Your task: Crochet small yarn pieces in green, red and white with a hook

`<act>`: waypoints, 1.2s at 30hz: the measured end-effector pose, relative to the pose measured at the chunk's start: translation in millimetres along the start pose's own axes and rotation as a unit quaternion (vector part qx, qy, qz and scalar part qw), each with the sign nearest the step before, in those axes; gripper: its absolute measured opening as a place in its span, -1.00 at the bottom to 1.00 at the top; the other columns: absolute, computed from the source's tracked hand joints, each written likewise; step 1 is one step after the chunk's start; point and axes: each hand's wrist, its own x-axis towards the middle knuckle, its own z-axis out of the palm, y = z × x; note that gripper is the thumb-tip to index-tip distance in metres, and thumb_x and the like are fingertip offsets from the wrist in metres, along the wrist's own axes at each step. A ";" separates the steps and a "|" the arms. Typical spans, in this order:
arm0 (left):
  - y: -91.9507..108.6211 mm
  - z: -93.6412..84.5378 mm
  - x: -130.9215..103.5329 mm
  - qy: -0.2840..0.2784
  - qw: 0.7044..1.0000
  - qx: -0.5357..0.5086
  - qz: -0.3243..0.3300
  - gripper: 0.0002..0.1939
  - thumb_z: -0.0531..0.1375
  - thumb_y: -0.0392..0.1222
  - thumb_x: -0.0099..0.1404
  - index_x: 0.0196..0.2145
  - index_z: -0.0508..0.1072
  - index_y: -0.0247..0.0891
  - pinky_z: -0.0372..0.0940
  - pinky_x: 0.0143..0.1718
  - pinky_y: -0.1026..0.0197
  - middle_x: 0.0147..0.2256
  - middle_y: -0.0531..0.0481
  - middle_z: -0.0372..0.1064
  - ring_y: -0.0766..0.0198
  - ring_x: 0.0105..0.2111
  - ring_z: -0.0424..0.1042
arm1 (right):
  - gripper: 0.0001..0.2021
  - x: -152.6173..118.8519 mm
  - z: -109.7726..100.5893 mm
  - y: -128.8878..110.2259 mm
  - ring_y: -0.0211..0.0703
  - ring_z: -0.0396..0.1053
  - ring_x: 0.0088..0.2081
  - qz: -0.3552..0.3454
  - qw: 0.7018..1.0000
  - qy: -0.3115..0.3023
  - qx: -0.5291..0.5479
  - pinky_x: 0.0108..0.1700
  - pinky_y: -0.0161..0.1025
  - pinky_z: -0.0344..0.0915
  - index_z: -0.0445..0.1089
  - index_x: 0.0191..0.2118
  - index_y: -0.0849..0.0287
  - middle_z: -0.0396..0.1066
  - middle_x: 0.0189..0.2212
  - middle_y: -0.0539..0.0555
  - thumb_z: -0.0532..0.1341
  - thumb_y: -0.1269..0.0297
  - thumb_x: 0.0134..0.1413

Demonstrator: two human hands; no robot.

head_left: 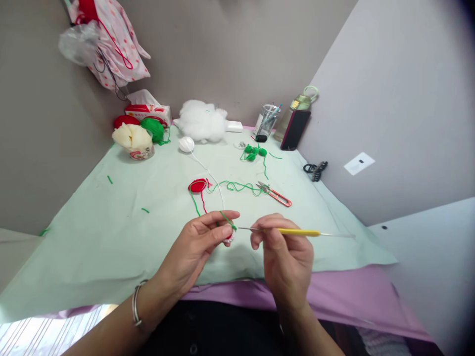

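Near the front middle of the table, my left hand [196, 247] pinches a small round crochet piece [229, 236] in white and red, with green yarn at its top edge. My right hand [289, 257] holds a crochet hook [299, 232] by its yellow handle, its metal tip pointing left, close to the green yarn. A white strand runs from the white yarn ball [186, 144] down to my left hand. Beyond my left hand lies a small red yarn bundle [197, 186] with green yarn around it. Whether the hook tip touches the piece is too small to tell.
Orange-handled snips [276, 194] lie beyond my right hand. Small green pieces [255, 152], white stuffing [203, 121], a cup of pens [267, 122], a bottle [289, 116] and a phone [295, 130] stand farther back. At back left are a tub [141, 152], green yarn [153, 129] and a tissue box [162, 112].
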 end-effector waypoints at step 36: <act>-5.3 4.1 -8.9 -0.004 0.986 0.130 0.107 -0.77 0.33 -0.09 0.40 0.00 0.64 -0.02 0.37 -0.14 0.33 -0.30 0.11 0.44 0.37 -0.28 0.46 | -0.78 -0.2 -4.2 5.7 -0.16 0.48 -0.21 -0.073 0.995 -0.059 -0.035 -0.23 -0.22 0.43 0.57 -0.10 0.04 0.57 -0.23 0.08 0.17 0.42 0.41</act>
